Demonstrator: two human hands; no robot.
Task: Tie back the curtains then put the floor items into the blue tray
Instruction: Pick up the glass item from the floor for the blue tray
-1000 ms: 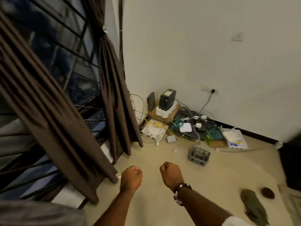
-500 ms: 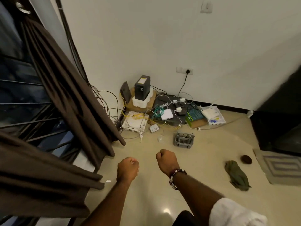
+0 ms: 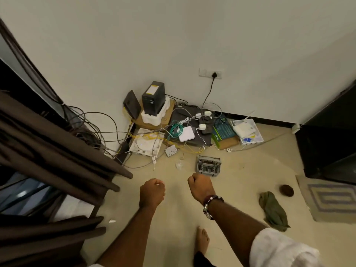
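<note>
Dark brown curtains (image 3: pixel 57 151) hang in folds along the left, in front of the window. Both my hands are held out over the floor as curled fists with nothing visible in them: my left hand (image 3: pixel 152 193) near the curtain's hem, my right hand (image 3: pixel 200 187), with a beaded bracelet at the wrist, beside it. On the floor lie a grey plastic part (image 3: pixel 208 165) just beyond my right hand, a small clear scrap (image 3: pixel 179 165), a crumpled green cloth (image 3: pixel 273 211) and a round brown object (image 3: pixel 286 190) to the right.
A tangle of cables, routers, adapters and boxes (image 3: pixel 185 128) fills the corner by the wall, with a black unit on foam (image 3: pixel 153 99) and a white tray (image 3: pixel 248 132). A patterned mat (image 3: pixel 331 199) and dark furniture (image 3: pixel 331 135) stand at the right. My bare foot (image 3: pixel 202 241) is below.
The view has swung right and downward, from the window and curtains to the floor corner. Both hands stayed in fists, close together, in front of me.
</note>
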